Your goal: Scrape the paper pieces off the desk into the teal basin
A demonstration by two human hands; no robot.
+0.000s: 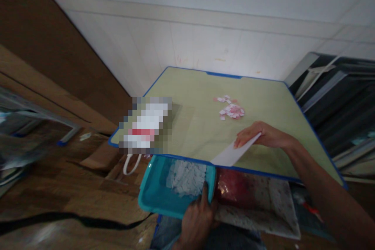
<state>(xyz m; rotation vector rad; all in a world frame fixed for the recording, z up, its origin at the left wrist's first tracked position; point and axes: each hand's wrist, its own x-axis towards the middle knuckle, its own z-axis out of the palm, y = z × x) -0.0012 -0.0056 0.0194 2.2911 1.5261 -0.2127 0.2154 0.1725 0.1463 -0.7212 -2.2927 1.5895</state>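
Observation:
My left hand (197, 218) grips the right end of a teal plastic basin (149, 199), its index finger stretched over the rim. Inside the basin lies a heap of small white paper pieces (187, 177). Above the table's near edge, my right hand (258, 134) is closed on a flat white sheet (234, 154), possibly paper or thin card. The sheet slants down toward the edge beside the basin. Beyond that hand, a loose pile of small pink and white pieces (233, 110) rests on the pale green folding table (193, 93).
A pixelated white and red object (149, 121) stands on the table's left side, a white strap (131, 166) hanging below. Under the near edge, a stained tray (275, 199) holds something red. Dark panels (336, 90) lean at right; a brown board (64, 47) stands left.

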